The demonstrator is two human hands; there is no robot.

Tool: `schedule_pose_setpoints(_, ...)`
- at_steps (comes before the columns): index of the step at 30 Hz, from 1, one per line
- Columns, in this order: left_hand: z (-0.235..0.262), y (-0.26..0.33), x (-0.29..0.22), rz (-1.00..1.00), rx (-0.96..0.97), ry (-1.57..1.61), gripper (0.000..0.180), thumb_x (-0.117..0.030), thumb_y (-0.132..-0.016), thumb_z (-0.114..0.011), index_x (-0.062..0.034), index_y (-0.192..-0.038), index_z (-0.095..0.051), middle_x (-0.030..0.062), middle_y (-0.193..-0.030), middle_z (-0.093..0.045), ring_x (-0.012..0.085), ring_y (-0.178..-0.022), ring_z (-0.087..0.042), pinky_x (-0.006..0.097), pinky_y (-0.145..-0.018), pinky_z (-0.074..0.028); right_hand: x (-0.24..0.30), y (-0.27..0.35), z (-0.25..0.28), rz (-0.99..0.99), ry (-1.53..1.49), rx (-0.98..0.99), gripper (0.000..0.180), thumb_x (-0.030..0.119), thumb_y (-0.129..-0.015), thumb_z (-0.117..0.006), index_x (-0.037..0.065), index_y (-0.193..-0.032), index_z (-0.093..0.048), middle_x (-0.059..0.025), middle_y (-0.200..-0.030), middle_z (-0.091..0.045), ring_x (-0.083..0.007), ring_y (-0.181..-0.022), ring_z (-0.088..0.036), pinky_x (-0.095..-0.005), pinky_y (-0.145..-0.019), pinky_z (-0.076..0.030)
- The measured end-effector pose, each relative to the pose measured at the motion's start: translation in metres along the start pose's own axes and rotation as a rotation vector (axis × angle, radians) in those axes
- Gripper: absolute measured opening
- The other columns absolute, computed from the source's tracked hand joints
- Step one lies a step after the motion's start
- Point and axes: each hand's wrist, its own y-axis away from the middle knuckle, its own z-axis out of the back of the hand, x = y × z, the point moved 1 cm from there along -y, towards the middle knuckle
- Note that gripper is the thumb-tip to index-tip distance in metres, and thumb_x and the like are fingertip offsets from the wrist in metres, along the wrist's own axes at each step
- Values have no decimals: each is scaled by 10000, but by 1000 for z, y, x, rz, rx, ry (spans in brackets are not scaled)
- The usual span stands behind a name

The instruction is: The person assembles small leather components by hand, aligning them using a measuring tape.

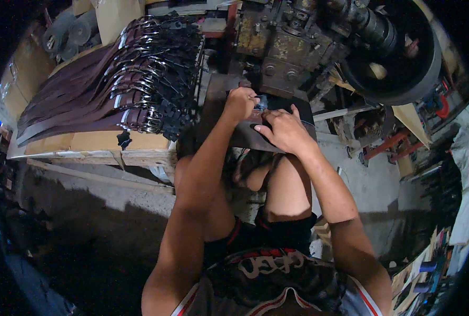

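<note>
My left hand (239,105) is closed like a fist over the dark metal plate (221,131) in front of the machine. What it grips is hidden by the fingers. A small pale, shiny part (261,103) shows just right of its knuckles, too blurred to name. Close beside it, my right hand (287,130) rests palm down on the plate's right side, thumb stretched out and fingers apart. Its fingertips lie near the shiny part and a reddish-brown piece (255,119) between the two hands. The machine's metal block (282,79) stands just beyond both hands.
At the left, a cardboard-topped table (87,142) bears a pile of brown straps (76,89) with metal buckles (139,84) and black ends. A large dark flywheel (426,68) is at the upper right. Red metal legs (392,145) and wood scraps stand below it.
</note>
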Motion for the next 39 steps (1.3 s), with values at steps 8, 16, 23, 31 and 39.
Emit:
schedule_pose_setpoints(8, -5, -2, 1, 121, -9, 68, 165, -193, -707, -668, -31, -729, -648, 163, -759, -635, 340, -763, -605, 396, -747, -472, 1, -1, 7, -29, 42, 114, 459, 416, -876, -484, -7, -1005, -607, -166, -1023, -613, -313, -1048, -539, -625, -985, -245)
schedule_pose_setpoints(16, 46, -10, 55, 373, -255, 351, 104, -108, -788, -610, -16, -782, -658, 1, -611, -543, 83, -559, -458, 242, -511, -364, -7, 1, 4, 15, 50, 79, 459, 411, -875, -492, 8, -1074, -584, -165, -1068, -601, -313, -1069, -532, -631, -991, -228)
schedule_pose_setpoints(23, 93, 18, -26, 313, 102, 781, 149, -63, -790, -635, -4, -927, -644, 27, -760, -630, 88, -661, -566, 216, -606, -433, -11, 10, 0, 36, -132, -5, 425, 364, -866, -528, 51, -1150, -569, -134, -1124, -593, -306, -1122, -506, -638, -986, -228)
schedule_pose_setpoints(31, 110, 36, -92, 220, 249, 901, 162, -19, -780, -656, 0, -935, -612, 40, -766, -620, 122, -688, -617, 212, -600, -475, 9, 24, 48, -105, -1475, -361, 329, 21, -850, -579, -24, -1167, -503, -103, -968, -615, -143, -860, -595, -262, -782, -479)
schedule_pose_setpoints(39, 101, 41, -109, 131, 250, 1053, 150, -53, -808, -639, -11, -946, -597, 31, -748, -599, 90, -653, -579, 209, -577, -453, 22, 29, 50, -135, -1609, -481, 159, 2, -844, -578, 27, -989, -517, -57, -848, -601, -122, -713, -586, -244, -652, -477)
